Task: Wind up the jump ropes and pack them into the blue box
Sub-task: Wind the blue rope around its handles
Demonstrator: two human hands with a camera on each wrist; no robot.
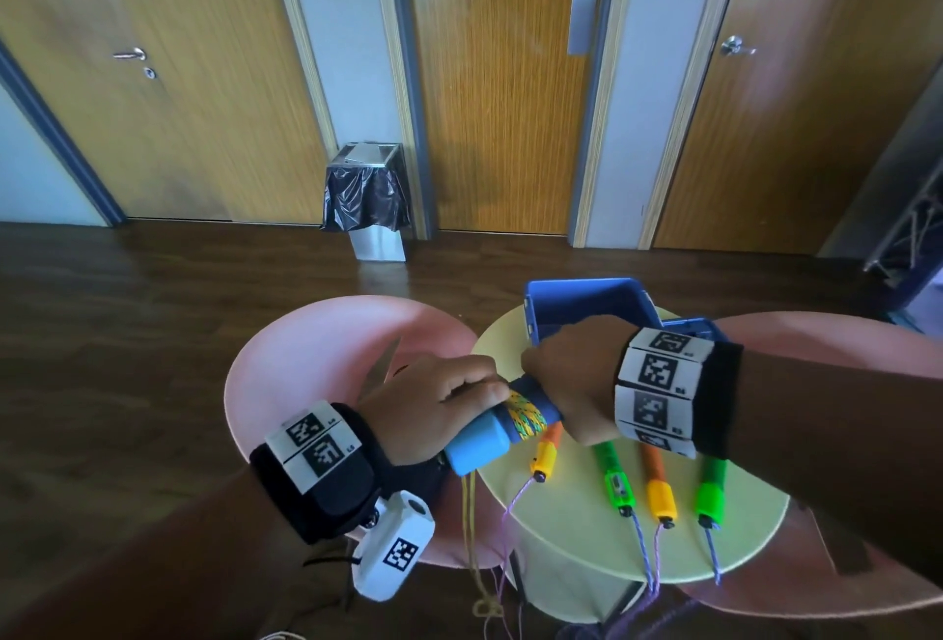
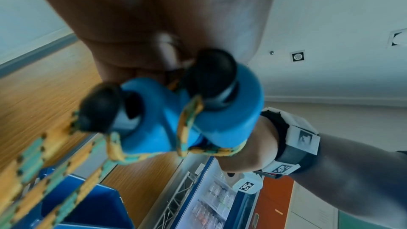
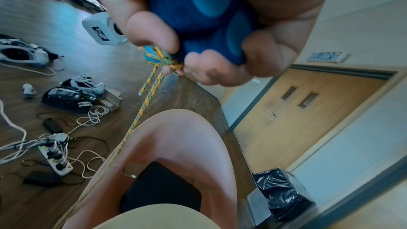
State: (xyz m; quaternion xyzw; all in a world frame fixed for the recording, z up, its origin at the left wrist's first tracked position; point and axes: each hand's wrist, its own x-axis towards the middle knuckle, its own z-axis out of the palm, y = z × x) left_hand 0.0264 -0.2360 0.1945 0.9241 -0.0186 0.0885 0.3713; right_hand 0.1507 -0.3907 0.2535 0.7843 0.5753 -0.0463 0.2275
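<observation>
Two blue jump rope handles (image 1: pixel 485 440) are held side by side above the round table's left edge. A yellow-and-green rope (image 1: pixel 525 417) is wound round their middle, and its free length (image 1: pixel 472 537) hangs toward the floor. My left hand (image 1: pixel 474 387) grips the light-blue end (image 2: pixel 198 116). My right hand (image 1: pixel 556 374) grips the dark-blue end (image 3: pixel 198 16), fingertips against the wraps (image 3: pixel 158 58). The open blue box (image 1: pixel 587 305) stands behind my right hand. Two orange handles (image 1: pixel 545 455) and two green handles (image 1: pixel 616 478) lie on the table.
The pale yellow table (image 1: pixel 587 532) is small; purple and blue cords (image 1: pixel 645 552) trail over its front edge. Pink chairs stand at the left (image 1: pixel 306 358) and right (image 1: pixel 842 374). Cables and a power strip (image 3: pixel 55 159) lie on the floor. A bin (image 1: pixel 367 195) stands by the doors.
</observation>
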